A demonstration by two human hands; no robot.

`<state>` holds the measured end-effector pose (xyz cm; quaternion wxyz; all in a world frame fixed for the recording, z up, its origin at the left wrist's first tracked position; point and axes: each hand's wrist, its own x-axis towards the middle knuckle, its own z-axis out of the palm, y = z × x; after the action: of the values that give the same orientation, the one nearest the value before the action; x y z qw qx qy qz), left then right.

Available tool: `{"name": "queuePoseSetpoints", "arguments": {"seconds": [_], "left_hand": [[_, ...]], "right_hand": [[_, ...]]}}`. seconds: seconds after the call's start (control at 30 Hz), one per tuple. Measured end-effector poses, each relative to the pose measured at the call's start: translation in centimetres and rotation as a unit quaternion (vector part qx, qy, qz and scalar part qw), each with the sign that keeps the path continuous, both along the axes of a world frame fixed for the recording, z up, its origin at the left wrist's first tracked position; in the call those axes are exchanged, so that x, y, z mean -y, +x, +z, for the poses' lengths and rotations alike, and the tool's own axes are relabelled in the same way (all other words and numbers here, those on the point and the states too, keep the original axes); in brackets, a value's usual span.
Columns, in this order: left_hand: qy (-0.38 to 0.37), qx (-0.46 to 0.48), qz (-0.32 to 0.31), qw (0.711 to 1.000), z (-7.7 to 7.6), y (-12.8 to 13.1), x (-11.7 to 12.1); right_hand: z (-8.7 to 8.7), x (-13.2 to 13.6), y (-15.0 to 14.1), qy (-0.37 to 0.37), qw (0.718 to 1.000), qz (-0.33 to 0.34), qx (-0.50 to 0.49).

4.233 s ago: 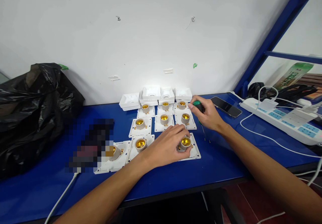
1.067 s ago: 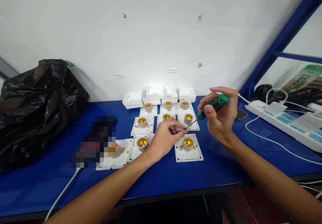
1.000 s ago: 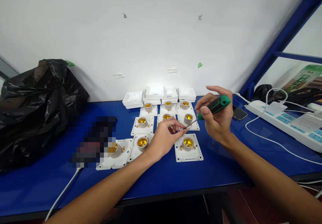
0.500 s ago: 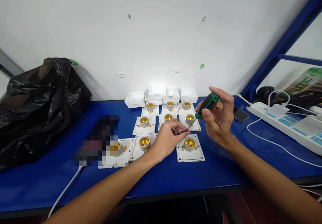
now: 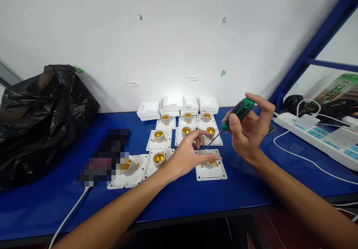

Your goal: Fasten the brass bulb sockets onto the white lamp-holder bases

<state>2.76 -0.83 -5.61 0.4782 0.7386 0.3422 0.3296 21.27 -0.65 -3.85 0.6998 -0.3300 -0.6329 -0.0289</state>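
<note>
Blue bench [image 5: 195,197] by a white wall: nine lamp sockets [image 5: 159,135], four covers [image 5: 147,110]; left hand [image 5: 187,155] spread empty, right hand [image 5: 250,129] gripping one screwdriver [image 5: 237,113].

Glossy blue tabletop [image 5: 246,189] set against a white wall, carrying electrical parts.

Along the back edge at the middle sit white square plastic box covers [image 5: 179,105]; in front of them lie rows of white square lamp-holder plates with brass-lined sockets [image 5: 159,137], the nearest row reaching toward the front edge. A crumpled black plastic bag [image 5: 41,118] fills the back left corner. A white cable [image 5: 69,213] runs off the front edge at the left. Toward the right edge lie a long white power strip with pale blue sockets [image 5: 321,139], its white cord [image 5: 302,157] and a dark flat phone [image 5: 270,129].
</note>
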Motion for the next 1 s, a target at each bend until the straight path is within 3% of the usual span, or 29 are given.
{"name": "queuePoseSetpoints", "arguments": {"seconds": [0.3, 1.0], "left_hand": [[0.116, -0.128, -0.098, 0.980, -0.5, -0.3, 0.0], [0.106, -0.131, -0.107, 0.980, -0.6, -0.1, -0.3]], "right_hand": [[-0.4, 0.3, -0.2, -0.007, 0.999, 0.023, 0.039], [-1.2, 0.5, -0.5, -0.040, 0.991, 0.044, 0.123]]}}
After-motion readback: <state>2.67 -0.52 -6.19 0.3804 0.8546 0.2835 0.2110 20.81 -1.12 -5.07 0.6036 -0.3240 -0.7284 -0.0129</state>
